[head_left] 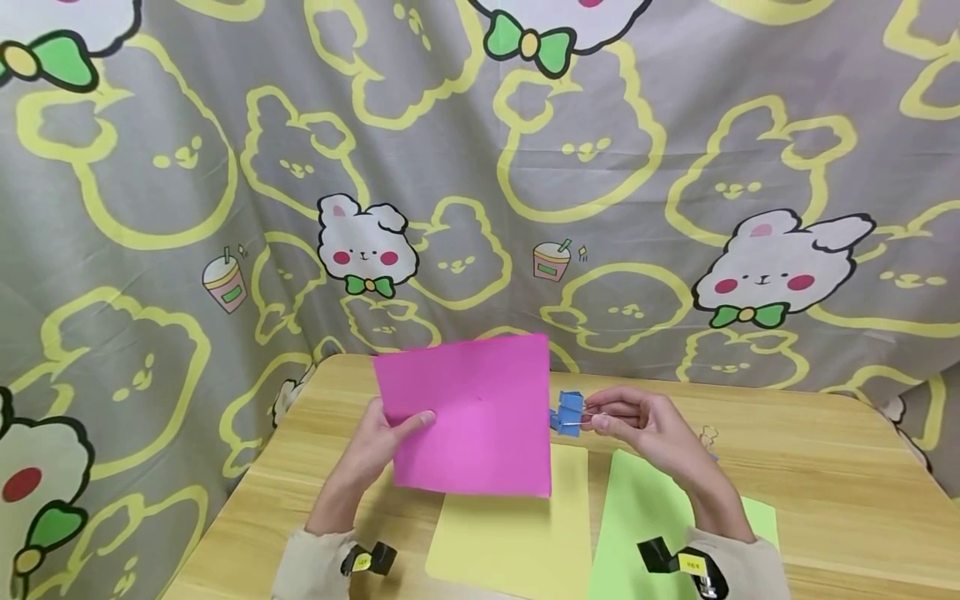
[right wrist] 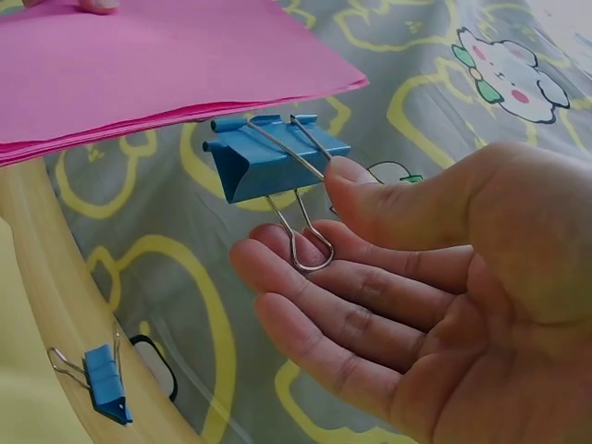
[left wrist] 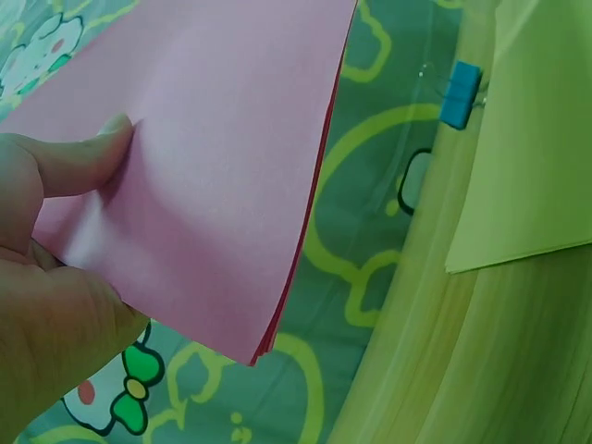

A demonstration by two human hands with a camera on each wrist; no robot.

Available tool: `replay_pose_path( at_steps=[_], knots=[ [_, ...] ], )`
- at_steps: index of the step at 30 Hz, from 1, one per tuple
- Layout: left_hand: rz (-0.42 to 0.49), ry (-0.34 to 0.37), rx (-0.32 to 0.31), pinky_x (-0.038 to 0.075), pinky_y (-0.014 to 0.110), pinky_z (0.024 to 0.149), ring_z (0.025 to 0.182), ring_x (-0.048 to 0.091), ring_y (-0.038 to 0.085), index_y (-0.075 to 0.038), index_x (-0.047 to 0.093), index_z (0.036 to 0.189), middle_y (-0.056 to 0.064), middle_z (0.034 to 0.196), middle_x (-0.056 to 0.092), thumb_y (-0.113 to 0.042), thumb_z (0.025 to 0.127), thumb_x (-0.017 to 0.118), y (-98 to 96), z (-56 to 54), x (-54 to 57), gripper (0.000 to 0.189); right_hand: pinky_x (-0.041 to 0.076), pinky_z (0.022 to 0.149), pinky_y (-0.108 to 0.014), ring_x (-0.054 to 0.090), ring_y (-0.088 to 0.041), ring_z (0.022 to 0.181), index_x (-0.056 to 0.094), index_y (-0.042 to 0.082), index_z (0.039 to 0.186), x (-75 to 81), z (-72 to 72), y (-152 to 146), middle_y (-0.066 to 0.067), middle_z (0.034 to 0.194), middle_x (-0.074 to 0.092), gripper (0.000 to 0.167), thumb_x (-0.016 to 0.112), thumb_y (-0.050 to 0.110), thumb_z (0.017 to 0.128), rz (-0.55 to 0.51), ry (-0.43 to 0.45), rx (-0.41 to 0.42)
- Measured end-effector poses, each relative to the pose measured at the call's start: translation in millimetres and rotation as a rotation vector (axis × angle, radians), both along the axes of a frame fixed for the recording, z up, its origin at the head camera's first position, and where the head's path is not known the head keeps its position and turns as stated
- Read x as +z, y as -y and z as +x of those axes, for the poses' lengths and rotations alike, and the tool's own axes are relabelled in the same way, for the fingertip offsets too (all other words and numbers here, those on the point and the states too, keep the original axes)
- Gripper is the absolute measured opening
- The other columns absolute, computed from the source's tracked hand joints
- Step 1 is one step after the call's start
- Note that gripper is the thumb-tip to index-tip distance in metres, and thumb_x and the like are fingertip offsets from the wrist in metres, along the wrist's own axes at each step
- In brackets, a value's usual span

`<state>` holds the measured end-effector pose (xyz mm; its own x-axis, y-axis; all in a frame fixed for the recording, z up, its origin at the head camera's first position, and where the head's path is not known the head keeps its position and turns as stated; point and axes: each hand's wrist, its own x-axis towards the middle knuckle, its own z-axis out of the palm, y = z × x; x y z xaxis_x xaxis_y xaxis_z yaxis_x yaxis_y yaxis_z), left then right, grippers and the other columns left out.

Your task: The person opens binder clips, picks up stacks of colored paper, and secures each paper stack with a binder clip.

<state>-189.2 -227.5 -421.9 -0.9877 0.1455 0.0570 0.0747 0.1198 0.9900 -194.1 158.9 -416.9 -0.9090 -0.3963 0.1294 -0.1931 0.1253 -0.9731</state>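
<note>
Bunny cloth (head_left: pixel 480 167) in grey and yellow hangs behind a wooden table (head_left: pixel 825 483); a person sits at it with both hands up over the wood.

The left hand (head_left: pixel 378 442) holds a stack of pink paper (head_left: pixel 476 417) by its left edge, thumb pressed flat on the front and the other fingers hidden behind (the left wrist view shows several sheets in the stack); the stack is lifted off the table and tilts up toward the cloth.

The right hand (head_left: pixel 645 425) is just beside the pink paper's right edge; its thumb and first finger pinch the wire handles of a blue binder clip (head_left: pixel 567 412), while the rest of the fingers lie loosely spread under it. The clip's mouth points left at the paper's edge, nearly touching it, and its long side runs along that edge; whether the mouth is squeezed wide cannot be told.

Below the pink paper a yellow sheet (head_left: pixel 517 533) lies flat on the table; to the right of it lies a green sheet (head_left: pixel 637 517); a second blue clip (right wrist: pixel 106 379) rests on the table near the edge, further right of the pink paper.

No boxes or bowls show anywhere.
</note>
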Motion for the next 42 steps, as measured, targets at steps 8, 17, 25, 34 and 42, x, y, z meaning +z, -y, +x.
replay_pose_path(
  at_steps=[8, 17, 25, 34, 42],
  knots=[
    [0.0, -0.011, -0.024, 0.059, 0.039, 0.082, 0.093, 0.071, 0.028, 0.005, 0.058, 0.124, 0.017, 0.108, 0.07, -0.008, 0.096, 0.072, -3.6, -0.6, -3.3, 0.034, 0.057, 0.091, -0.03, 0.073, -0.024, 0.105, 0.063, -0.009, 0.124, -0.6, 0.4, 2.6, -0.021, 0.115, 0.073, 0.031, 0.067, 0.011, 0.1, -0.002, 0.005, 0.006],
    [-0.006, -0.001, -0.02, 0.06, 0.039, 0.082, 0.093, 0.071, 0.028, 0.006, 0.059, 0.124, 0.018, 0.108, 0.07, -0.007, 0.095, 0.072, -8.8, 2.8, -1.0, 0.034, 0.056, 0.091, -0.027, 0.073, -0.023, 0.104, 0.064, -0.007, 0.125, -1.4, -1.8, 7.4, -0.019, 0.116, 0.073, 0.031, 0.067, 0.012, 0.1, -0.005, 0.005, 0.033],
    [-0.028, -0.009, -0.03, 0.059, 0.04, 0.082, 0.093, 0.07, 0.028, 0.005, 0.06, 0.122, 0.017, 0.107, 0.07, -0.006, 0.094, 0.072, -13.2, 1.5, -2.8, 0.032, 0.057, 0.091, -0.028, 0.072, -0.019, 0.107, 0.063, -0.008, 0.126, -3.3, -3.4, 11.3, -0.022, 0.119, 0.071, 0.032, 0.068, 0.01, 0.099, -0.008, 0.008, 0.029],
    [-0.011, 0.015, -0.042, 0.059, 0.04, 0.084, 0.096, 0.071, 0.028, 0.007, 0.058, 0.124, 0.018, 0.109, 0.07, -0.006, 0.095, 0.072, -15.8, 1.9, -3.9, 0.035, 0.057, 0.09, -0.029, 0.071, -0.021, 0.108, 0.062, -0.009, 0.128, -4.9, -3.7, 13.5, -0.021, 0.12, 0.071, 0.035, 0.068, 0.01, 0.099, 0.01, -0.002, 0.039],
    [0.0, 0.024, -0.052, 0.059, 0.041, 0.085, 0.097, 0.071, 0.029, 0.007, 0.058, 0.125, 0.019, 0.11, 0.07, -0.008, 0.095, 0.072, -17.1, 2.0, -5.1, 0.036, 0.057, 0.091, -0.029, 0.07, -0.025, 0.112, 0.06, -0.009, 0.131, -3.6, -2.0, 11.6, -0.021, 0.123, 0.07, 0.039, 0.069, 0.013, 0.099, 0.003, 0.015, 0.052]
  ],
)
